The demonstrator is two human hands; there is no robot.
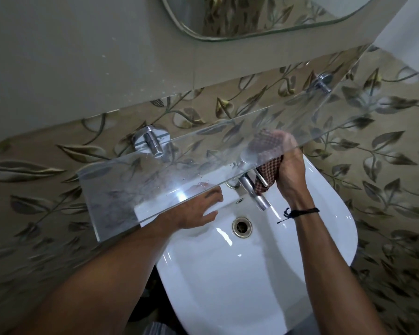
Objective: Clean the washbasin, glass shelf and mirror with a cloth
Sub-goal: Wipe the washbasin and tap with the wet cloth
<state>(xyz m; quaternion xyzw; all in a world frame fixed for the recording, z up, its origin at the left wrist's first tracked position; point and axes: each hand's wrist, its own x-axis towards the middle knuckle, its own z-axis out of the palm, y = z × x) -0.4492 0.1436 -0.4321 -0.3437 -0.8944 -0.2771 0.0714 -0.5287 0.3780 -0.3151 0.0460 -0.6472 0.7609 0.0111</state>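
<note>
A white washbasin (228,274) fills the lower middle, with a chrome tap (254,192) at its back and a drain (242,224). Above it runs a clear glass shelf (136,180), smeared and wet at its left end. My right hand (290,170) grips a red-and-white checked cloth (269,165) bunched against the tap's base, partly under the shelf. My left hand (198,211) rests flat with straight fingers on the basin's back ledge, its fingertips under the glass. The mirror (252,15) hangs at the top.
Two chrome brackets (150,141) (322,82) fix the shelf to the wall. Leaf-patterned tiles (385,141) cover the wall around the basin, with plain grey wall (70,56) above. A black thread band sits on my right wrist (300,212).
</note>
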